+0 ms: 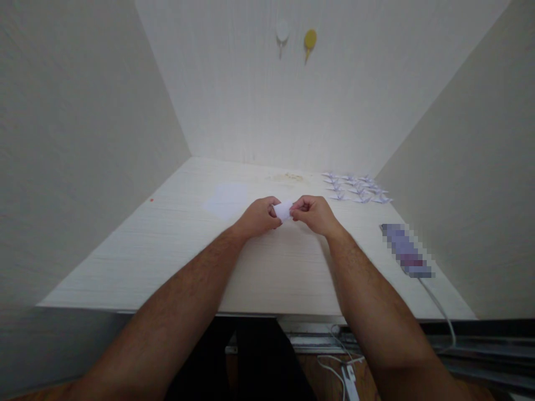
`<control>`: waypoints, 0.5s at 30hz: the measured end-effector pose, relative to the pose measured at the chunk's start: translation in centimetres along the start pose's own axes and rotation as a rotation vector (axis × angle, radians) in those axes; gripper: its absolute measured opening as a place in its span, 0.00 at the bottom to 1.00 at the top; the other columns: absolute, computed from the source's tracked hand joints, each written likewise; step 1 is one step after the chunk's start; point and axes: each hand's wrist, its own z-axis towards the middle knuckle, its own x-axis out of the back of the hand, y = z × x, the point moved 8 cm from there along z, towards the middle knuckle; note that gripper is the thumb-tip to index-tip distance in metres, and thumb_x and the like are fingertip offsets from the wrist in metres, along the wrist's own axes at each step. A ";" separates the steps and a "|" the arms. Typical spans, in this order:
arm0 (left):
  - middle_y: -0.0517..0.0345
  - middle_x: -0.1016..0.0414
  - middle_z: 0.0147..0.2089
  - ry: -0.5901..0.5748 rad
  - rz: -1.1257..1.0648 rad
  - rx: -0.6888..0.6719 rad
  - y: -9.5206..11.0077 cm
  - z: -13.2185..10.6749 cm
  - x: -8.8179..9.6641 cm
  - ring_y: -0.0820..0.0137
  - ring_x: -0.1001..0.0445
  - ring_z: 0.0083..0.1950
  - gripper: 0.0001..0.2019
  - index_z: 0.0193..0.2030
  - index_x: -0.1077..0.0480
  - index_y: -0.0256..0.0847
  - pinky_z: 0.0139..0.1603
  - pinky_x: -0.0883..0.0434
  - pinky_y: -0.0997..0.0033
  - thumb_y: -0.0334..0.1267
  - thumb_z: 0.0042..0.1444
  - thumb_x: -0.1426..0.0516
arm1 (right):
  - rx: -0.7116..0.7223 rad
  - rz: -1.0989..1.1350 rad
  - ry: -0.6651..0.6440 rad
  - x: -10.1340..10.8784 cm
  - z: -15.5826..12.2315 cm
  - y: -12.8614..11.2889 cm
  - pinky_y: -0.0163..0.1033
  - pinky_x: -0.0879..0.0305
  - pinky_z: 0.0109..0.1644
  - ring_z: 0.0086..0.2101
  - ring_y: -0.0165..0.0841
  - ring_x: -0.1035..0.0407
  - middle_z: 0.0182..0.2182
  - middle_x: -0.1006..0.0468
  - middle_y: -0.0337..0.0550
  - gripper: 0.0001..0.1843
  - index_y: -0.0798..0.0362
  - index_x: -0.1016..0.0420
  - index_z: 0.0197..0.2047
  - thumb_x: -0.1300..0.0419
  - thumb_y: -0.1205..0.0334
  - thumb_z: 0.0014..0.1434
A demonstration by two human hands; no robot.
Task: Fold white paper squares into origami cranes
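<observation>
A small piece of white folded paper (283,211) is held between my two hands, a little above the middle of the desk. My left hand (262,215) grips its left side, with the thumb below and the fingers behind. On the right, my right hand (312,213) pinches the paper's edge between thumb and fingertips. The exact folds are too small to make out. To the left of my left hand, white paper sheets (228,200) lie flat on the desk. Several folded paper cranes (357,188) stand in rows at the back right.
A blurred-out phone-like device (407,252) lies at the desk's right, with a white cable (438,306) running over the front edge. Walls enclose the desk on three sides. A white hook (282,32) and a yellow hook (310,40) hang on the back wall. Below is a power strip (350,381).
</observation>
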 end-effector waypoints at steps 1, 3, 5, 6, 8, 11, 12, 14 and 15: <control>0.63 0.28 0.25 0.004 0.007 -0.005 0.1 0.0 0.0 0.76 0.32 0.22 0.14 0.38 0.31 0.38 0.20 0.42 0.79 0.31 0.41 0.39 | -0.002 0.000 0.007 0.0 0.0 -0.1 0.33 0.39 0.25 0.23 0.29 0.31 0.21 0.23 0.40 0.08 0.55 0.26 0.28 0.35 0.60 0.45; 0.63 0.28 0.24 0.009 0.015 -0.013 0.4 -0.1 0.1 0.76 0.32 0.22 0.14 0.37 0.31 0.38 0.20 0.42 0.79 0.31 0.41 0.40 | -0.004 -0.002 0.019 0.0 -0.1 -0.2 0.33 0.39 0.25 0.22 0.29 0.31 0.21 0.23 0.40 0.08 0.55 0.26 0.28 0.35 0.60 0.45; 0.63 0.28 0.25 0.009 0.015 -0.017 0.6 -0.2 0.1 0.76 0.33 0.22 0.14 0.37 0.31 0.38 0.20 0.43 0.79 0.30 0.40 0.40 | 0.000 0.000 0.028 0.1 -0.1 -0.2 0.32 0.38 0.25 0.22 0.29 0.30 0.21 0.24 0.39 0.08 0.55 0.27 0.28 0.36 0.61 0.45; 0.63 0.28 0.25 0.007 0.014 -0.021 0.6 -0.2 0.0 0.76 0.33 0.22 0.13 0.37 0.31 0.38 0.20 0.43 0.79 0.30 0.40 0.40 | 0.001 -0.001 0.034 0.1 -0.1 -0.2 0.32 0.38 0.25 0.22 0.29 0.30 0.20 0.24 0.39 0.07 0.55 0.27 0.28 0.36 0.61 0.45; 0.63 0.28 0.25 0.001 0.012 -0.034 0.7 -0.2 0.0 0.76 0.33 0.22 0.13 0.37 0.31 0.38 0.20 0.43 0.79 0.31 0.41 0.40 | 0.004 -0.006 0.044 0.1 0.0 -0.2 0.32 0.38 0.25 0.22 0.29 0.30 0.20 0.24 0.39 0.06 0.55 0.28 0.27 0.36 0.62 0.45; 0.63 0.29 0.24 -0.006 0.012 -0.044 0.7 -0.2 -0.2 0.76 0.34 0.22 0.12 0.37 0.31 0.38 0.20 0.44 0.79 0.31 0.41 0.40 | 0.006 -0.019 0.059 0.2 0.0 -0.1 0.32 0.38 0.25 0.22 0.29 0.30 0.20 0.24 0.39 0.05 0.55 0.28 0.26 0.36 0.63 0.45; 0.63 0.29 0.24 -0.005 0.014 -0.042 0.7 -0.2 -0.2 0.76 0.34 0.21 0.13 0.37 0.31 0.38 0.20 0.44 0.79 0.31 0.41 0.40 | 0.006 -0.027 0.064 0.2 0.0 -0.1 0.32 0.38 0.24 0.22 0.29 0.30 0.20 0.24 0.39 0.05 0.55 0.28 0.26 0.36 0.64 0.45; 0.63 0.29 0.24 0.000 0.019 -0.041 0.7 -0.2 -0.2 0.77 0.34 0.22 0.13 0.37 0.31 0.38 0.20 0.44 0.79 0.30 0.41 0.40 | 0.006 -0.040 0.073 0.2 0.0 -0.2 0.32 0.39 0.24 0.22 0.30 0.30 0.20 0.24 0.40 0.05 0.55 0.28 0.26 0.37 0.64 0.45; 0.63 0.29 0.25 0.003 0.019 -0.043 0.7 -0.2 -0.2 0.77 0.34 0.22 0.12 0.37 0.30 0.38 0.20 0.44 0.79 0.30 0.41 0.40 | 0.006 -0.045 0.077 0.2 -0.1 -0.2 0.32 0.39 0.24 0.22 0.30 0.29 0.20 0.24 0.40 0.05 0.55 0.29 0.26 0.37 0.64 0.45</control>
